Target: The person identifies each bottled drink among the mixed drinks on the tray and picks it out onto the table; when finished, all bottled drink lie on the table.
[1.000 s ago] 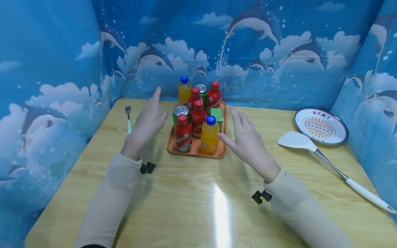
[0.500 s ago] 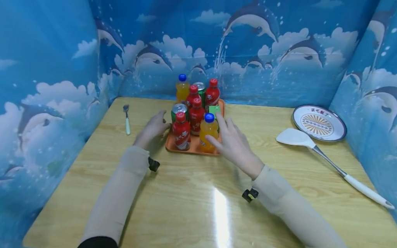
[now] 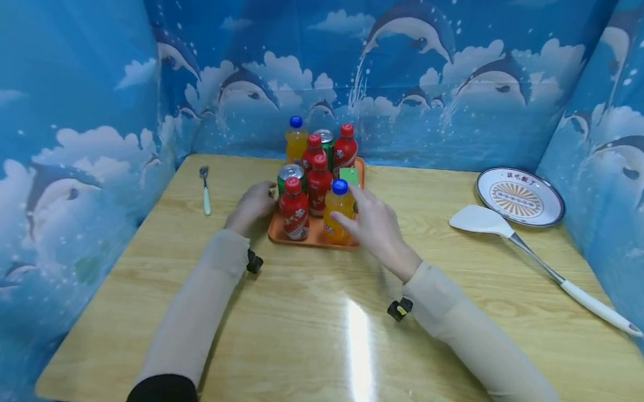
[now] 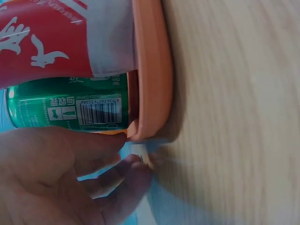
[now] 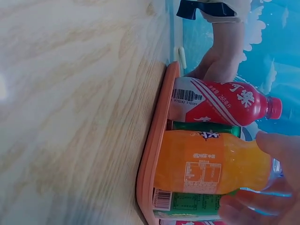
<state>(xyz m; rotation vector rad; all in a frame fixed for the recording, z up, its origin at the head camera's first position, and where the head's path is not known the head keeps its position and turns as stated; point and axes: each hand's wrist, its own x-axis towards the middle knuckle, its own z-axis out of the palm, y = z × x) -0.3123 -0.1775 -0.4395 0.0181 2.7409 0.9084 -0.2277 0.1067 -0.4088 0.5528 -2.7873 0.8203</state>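
An orange tray (image 3: 314,244) bears several drinks. At its left side, my left hand (image 3: 253,207) has its fingers loosely bent; in the left wrist view the thumb tip is right at the rim beside a green can (image 4: 70,105). My right hand (image 3: 379,224) reaches over the tray's right side, fingers extended, thumb in front of a blue-capped orange drink bottle (image 3: 333,232). In the right wrist view that thumb overlaps the bottle's shoulder, and the other fingers lie near a green box (image 5: 197,205). A red bottle (image 3: 294,214) stands at the front left of the tray.
A small fork (image 3: 206,192) with a pale handle lies at the left. To the right are a white spatula (image 3: 479,220) and a patterned plate (image 3: 520,197). A blue dolphin-print curtain (image 3: 311,49) encloses the wooden table (image 3: 288,337) at the back and sides.
Both hands have come down and inward to the tray's sides, the left beside the green can, the right near the orange drink bottle. Over the last half second they have barely shifted.
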